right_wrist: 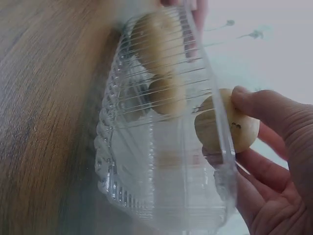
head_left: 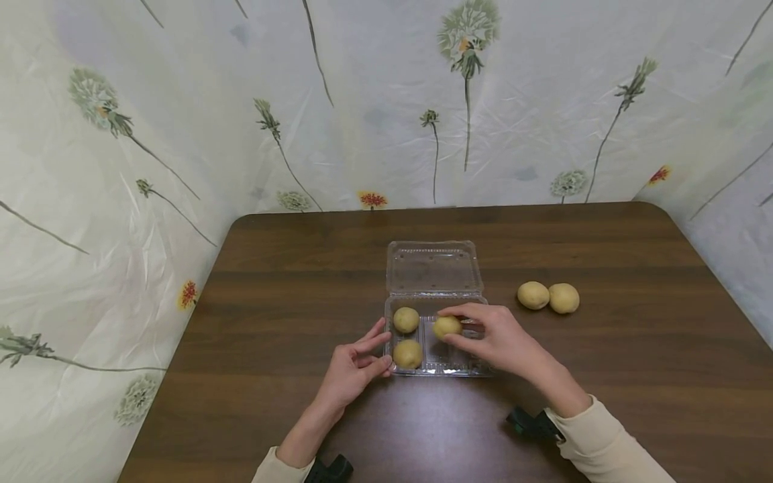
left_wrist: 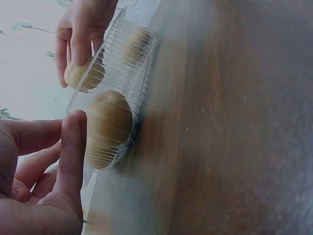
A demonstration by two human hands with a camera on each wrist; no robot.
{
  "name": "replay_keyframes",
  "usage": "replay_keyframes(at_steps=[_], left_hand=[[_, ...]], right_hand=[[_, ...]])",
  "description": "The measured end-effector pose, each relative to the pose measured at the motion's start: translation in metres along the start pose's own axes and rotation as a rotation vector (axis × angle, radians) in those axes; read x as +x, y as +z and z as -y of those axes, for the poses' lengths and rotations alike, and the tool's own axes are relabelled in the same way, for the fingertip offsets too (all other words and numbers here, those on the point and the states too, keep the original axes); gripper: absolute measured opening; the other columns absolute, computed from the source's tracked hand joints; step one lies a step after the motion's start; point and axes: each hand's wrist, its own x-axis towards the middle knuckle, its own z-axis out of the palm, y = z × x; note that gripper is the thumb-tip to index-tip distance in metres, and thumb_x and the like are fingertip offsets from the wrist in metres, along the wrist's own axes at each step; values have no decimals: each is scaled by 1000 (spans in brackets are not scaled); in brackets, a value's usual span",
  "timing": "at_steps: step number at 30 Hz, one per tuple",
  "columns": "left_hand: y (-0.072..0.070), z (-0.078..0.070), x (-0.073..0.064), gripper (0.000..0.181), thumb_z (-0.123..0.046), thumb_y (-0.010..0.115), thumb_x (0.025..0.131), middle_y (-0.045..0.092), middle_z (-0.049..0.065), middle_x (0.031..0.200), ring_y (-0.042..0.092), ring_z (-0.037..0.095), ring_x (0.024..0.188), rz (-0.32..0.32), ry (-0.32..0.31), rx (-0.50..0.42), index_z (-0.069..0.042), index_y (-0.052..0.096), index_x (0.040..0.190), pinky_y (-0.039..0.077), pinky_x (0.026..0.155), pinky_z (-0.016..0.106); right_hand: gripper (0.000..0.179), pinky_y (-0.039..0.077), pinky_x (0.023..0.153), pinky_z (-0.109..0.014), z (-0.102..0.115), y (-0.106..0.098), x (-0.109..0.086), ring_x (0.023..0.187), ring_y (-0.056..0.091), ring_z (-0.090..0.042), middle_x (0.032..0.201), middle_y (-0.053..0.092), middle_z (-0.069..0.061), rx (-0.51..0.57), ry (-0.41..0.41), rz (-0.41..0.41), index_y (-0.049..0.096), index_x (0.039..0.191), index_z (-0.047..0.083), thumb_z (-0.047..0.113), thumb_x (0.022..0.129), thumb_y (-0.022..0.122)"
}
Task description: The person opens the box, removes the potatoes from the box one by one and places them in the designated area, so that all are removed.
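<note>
A hinged clear plastic container [head_left: 443, 365] lies open on the table, its lid [head_left: 433, 268] folded back away from me. Two potatoes sit in its left half, a rear potato [head_left: 406, 320] and a front potato [head_left: 407, 354]. My right hand [head_left: 504, 339] holds another potato [head_left: 447, 327] between thumb and fingers, beside the divider. In the right wrist view this held potato [right_wrist: 227, 121] is at rim height, partly behind the clear wall. My left hand [head_left: 356, 369] pinches the container's left rim near the front corner, thumb and index finger meeting there in the left wrist view.
Two more potatoes, a left one [head_left: 533, 295] and a right one [head_left: 564, 298], lie side by side on the brown wooden table [head_left: 290, 282], right of the container. A flower-printed sheet [head_left: 374, 134] hangs behind the table and along its sides.
</note>
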Motion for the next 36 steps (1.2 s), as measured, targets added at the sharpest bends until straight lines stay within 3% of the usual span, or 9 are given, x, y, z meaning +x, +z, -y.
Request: replay_keyframes(at_steps=[9, 16, 28, 36], left_hand=[[0, 0, 0, 48, -3, 70, 89, 38, 1, 153, 68, 13, 76, 6, 12, 9, 3, 56, 134, 57, 74, 24], [0, -1, -1, 48, -3, 70, 89, 38, 0, 154, 69, 15, 77, 7, -1, 4, 3, 56, 135, 57, 75, 24], [1, -2, 0, 47, 1, 69, 89, 38, 2, 153, 68, 15, 77, -3, -3, -31, 4, 56, 134, 57, 74, 25], [1, -2, -1, 47, -1, 70, 89, 39, 1, 153, 68, 16, 77, -5, -3, -8, 3, 57, 133, 57, 74, 24]], right_hand=[[35, 56, 83, -32, 1, -7, -11, 102, 66, -19, 116, 68, -3, 166, 125, -22, 68, 120, 11, 20, 87, 76], [37, 55, 84, -30, 2, -12, -20, 101, 66, -22, 119, 67, -5, 301, 203, -67, 67, 121, 6, 15, 86, 76], [37, 56, 80, -30, -4, -22, -36, 101, 67, -26, 118, 66, -11, 339, 267, -163, 65, 122, 4, 9, 86, 75], [38, 56, 80, -26, -10, -29, -46, 99, 68, -20, 114, 66, -14, 311, 297, -215, 65, 122, 3, 7, 86, 75]])
